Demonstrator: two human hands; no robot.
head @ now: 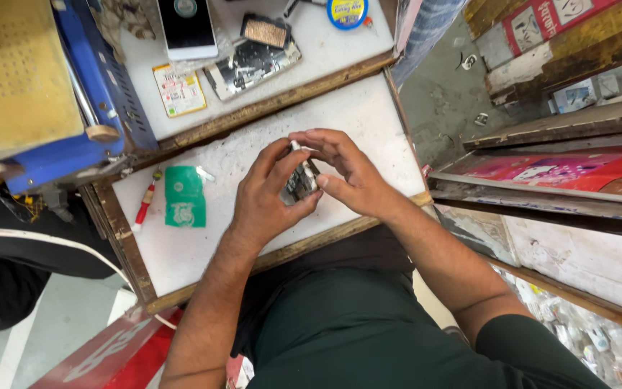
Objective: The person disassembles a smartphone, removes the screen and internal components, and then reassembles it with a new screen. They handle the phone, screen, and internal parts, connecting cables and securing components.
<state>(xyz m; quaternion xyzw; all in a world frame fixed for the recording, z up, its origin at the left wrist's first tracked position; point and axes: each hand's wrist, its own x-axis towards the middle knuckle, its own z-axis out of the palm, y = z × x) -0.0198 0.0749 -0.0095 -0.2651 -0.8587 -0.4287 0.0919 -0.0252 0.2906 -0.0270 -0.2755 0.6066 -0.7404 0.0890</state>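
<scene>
Your two hands meet at the middle of the frame around a small opened phone (300, 181), its dark inner parts facing up. Your left hand (266, 202) is in a clenched grip on it from the left and below, thumb along the lower edge and fingers curled over the top end. Your right hand (345, 173) grasps it from the right, thumb pressed to the near side and fingers arched over the top. The phone is held just above the white tabletop (368, 122), not lying on it.

Left of your hands, on the same tabletop, lies a green packet (184, 196), and just beside that, nearer the wooden edge, a red and white tool (145, 204), lying at a slant.

Beyond the wooden rail, in the upper part of the frame, a second white surface carries a white phone (187, 27), a printed card (179, 89), a dismantled phone body (252, 65) and a round blue and yellow tin (347, 12). A blue machine with a yellowish top (23, 79) fills the upper left.
</scene>
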